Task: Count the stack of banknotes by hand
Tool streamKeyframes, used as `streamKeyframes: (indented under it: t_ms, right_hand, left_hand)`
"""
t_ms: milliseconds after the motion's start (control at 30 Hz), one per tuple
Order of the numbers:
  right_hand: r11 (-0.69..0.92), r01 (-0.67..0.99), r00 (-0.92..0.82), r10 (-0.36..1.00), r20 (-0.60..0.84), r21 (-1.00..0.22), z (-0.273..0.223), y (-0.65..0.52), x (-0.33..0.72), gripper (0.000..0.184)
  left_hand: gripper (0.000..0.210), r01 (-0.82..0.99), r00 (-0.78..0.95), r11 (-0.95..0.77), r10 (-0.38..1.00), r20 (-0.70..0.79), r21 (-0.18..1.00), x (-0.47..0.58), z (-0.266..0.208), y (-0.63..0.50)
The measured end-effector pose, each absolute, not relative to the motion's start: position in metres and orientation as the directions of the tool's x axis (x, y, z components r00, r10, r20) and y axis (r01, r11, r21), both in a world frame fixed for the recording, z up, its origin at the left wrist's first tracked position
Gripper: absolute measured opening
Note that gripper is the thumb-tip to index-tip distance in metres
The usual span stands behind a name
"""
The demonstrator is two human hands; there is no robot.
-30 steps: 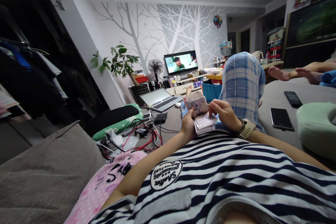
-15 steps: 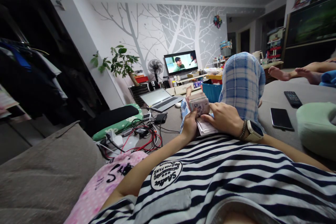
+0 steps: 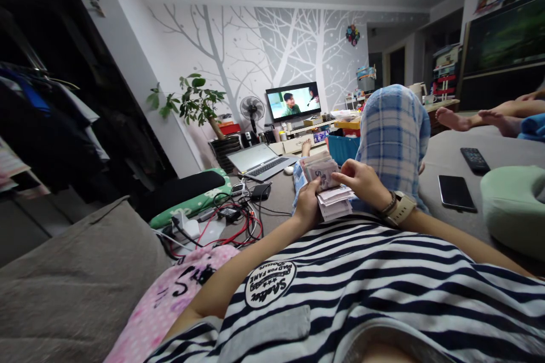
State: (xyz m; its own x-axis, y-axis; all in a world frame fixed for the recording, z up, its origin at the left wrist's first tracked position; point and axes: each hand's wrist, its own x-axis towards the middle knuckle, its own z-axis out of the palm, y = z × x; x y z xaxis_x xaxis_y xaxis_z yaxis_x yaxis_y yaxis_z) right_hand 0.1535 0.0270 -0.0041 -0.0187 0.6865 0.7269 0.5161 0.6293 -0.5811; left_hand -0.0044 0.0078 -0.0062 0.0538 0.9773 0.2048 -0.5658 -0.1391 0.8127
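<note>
Grey cushion: the grey cushion (image 3: pixel 80 295) fills my far left, a pink cloth (image 3: pixel 183 289) just beside it.
Cables: red and black cables (image 3: pixel 251 221) lie tangled in front of a green patterned cushion (image 3: pixel 166 216).
Laptop: the laptop (image 3: pixel 259 160) stands open, a white mouse (image 3: pixel 289 171) near its right corner.
Left hand: my left hand (image 3: pixel 307 204) grips the wad from its left side, thumb across the face.
Banknotes: the banknotes (image 3: pixel 327 180) sit between my hands above my lap, the upper part standing and showing a 5, the lower ends fanned towards me. I judge the step to be leafing through them.
Right hand: my right hand (image 3: pixel 366 181) is curled, fingertips at the wad's right edge; whether they pinch a note, I cannot tell. The next move seems to call for separating one edge cleanly, against a firm left grip.
Smartphone: the smartphone (image 3: pixel 457 193) lies past my plaid-covered knee (image 3: pixel 389 125), between it and a pale green neck pillow (image 3: pixel 513 207).
</note>
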Motion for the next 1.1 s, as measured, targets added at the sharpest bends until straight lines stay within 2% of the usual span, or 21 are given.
streamKeyframes:
  t_ms: [133, 333, 467, 633, 833, 1100]
  right_hand:
    - [0.668, 0.31, 0.002, 0.711, 0.703, -0.676, -0.011, 0.037, 0.152, 0.048]
    - [0.708, 0.192, -0.003, 0.693, 0.721, -0.68, -0.012, 0.033, 0.149, 0.048]
    - [0.724, 0.099, -0.034, 0.688, 0.725, -0.683, -0.011, 0.028, 0.147, 0.048]
    - [0.715, -0.007, -0.099, 0.695, 0.712, -0.699, -0.01, 0.023, 0.143, 0.046]
    - [0.725, 0.005, -0.085, 0.686, 0.722, -0.689, -0.007, 0.021, 0.144, 0.044]
    - [0.751, 0.003, -0.058, 0.659, 0.75, -0.66, -0.005, 0.019, 0.145, 0.043]
  left_hand:
    - [0.016, -0.537, 0.064, -0.144, 0.976, 0.21, 0.831, -0.006, -0.007, 0.007]
    - [0.025, -0.573, 0.03, -0.111, 0.987, 0.156, 0.812, -0.003, -0.001, 0.003]
    - [0.036, -0.618, 0.109, -0.005, 0.99, 0.092, 0.786, 0.0, 0.004, 0.004]
    - [0.032, -0.631, 0.131, 0.038, 0.99, 0.059, 0.775, 0.0, 0.007, 0.003]
    - [0.028, -0.631, 0.08, -0.016, 0.993, 0.085, 0.776, -0.001, 0.008, 0.001]
    - [0.03, -0.624, 0.095, 0.007, 0.993, 0.067, 0.781, -0.001, 0.012, -0.002]
